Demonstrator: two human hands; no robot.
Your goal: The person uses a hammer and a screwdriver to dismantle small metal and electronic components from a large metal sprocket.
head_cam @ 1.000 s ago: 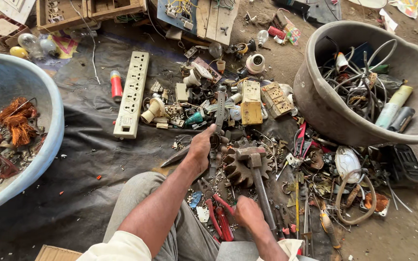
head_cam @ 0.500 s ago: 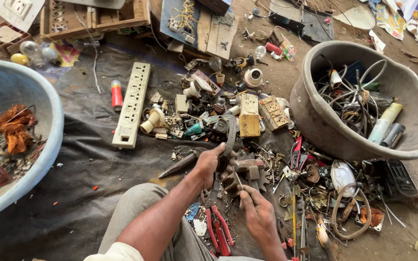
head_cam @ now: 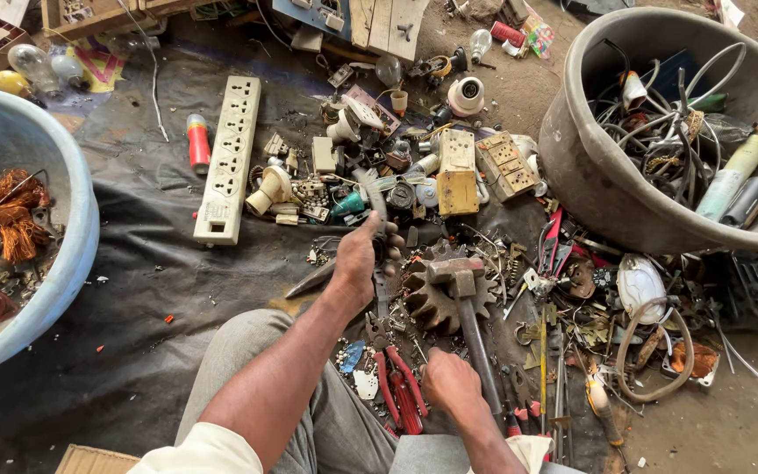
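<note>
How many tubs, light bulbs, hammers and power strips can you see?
Tubs: 2, a blue one and a grey one
Light bulbs: 4, three top left, one top middle
Hammers: 1, held in the right hand
Power strips: 1
Total: 8

White power strip [head_cam: 230, 158], red-handled pliers [head_cam: 399, 386], pale blue basin [head_cam: 67, 237], grey tub [head_cam: 589, 175]

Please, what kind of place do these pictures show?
Probably an informal scrap-sorting spot on the ground: a basin of copper wire, a tub of tangled cables, and a hammer amid broken electrical parts.
</note>
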